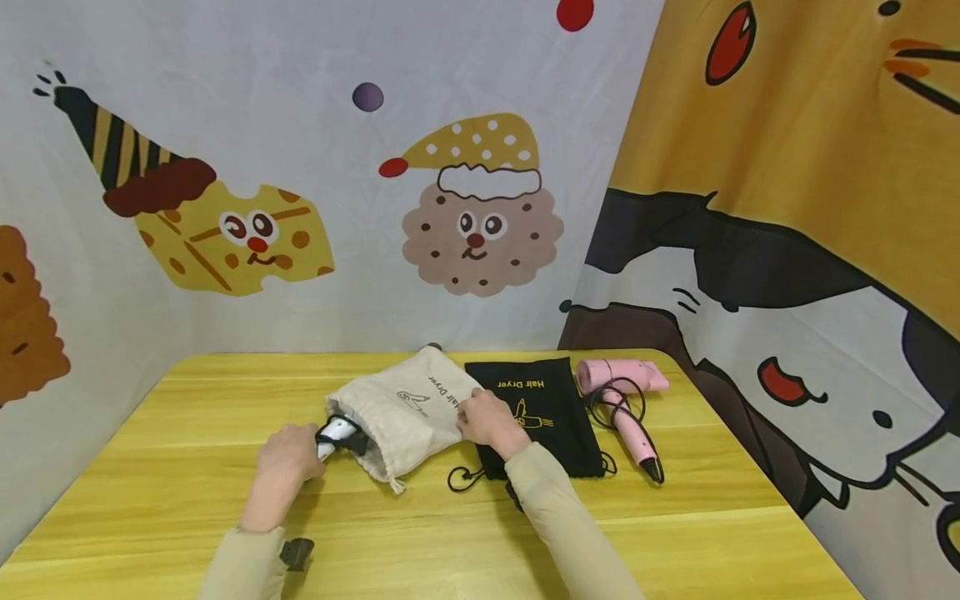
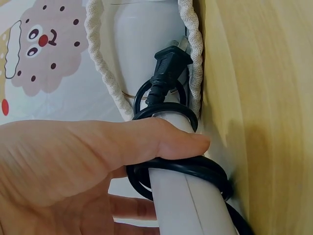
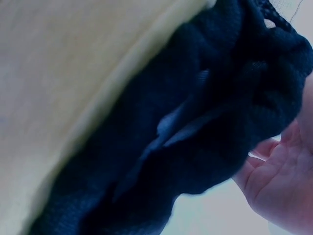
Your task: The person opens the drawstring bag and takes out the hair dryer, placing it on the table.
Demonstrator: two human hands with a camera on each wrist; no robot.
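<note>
A white hair dryer (image 1: pixel 337 431) lies partly inside a cream drawstring bag (image 1: pixel 408 400) printed "Hair Dryer". My left hand (image 1: pixel 288 454) grips its handle (image 2: pixel 183 210), thumb across the front. Around that handle winds a black cord (image 2: pixel 195 166), and its plug (image 2: pixel 171 66) sits at the bag's mouth. In the left wrist view, the dryer's barrel (image 2: pixel 144 44) is within the opening. On the bag's right side, my right hand (image 1: pixel 493 422) holds the fabric with curled fingers. The right wrist view shows mostly black fabric, which hides the fingertips.
Partly under my right forearm lies a black drawstring bag (image 1: pixel 551 454), also printed "Hair Dryer". Right of it is a pink hair dryer (image 1: pixel 628 421) with a black cord looped around it. The wooden table (image 1: pixel 420 542) ends at printed curtains behind and to the right.
</note>
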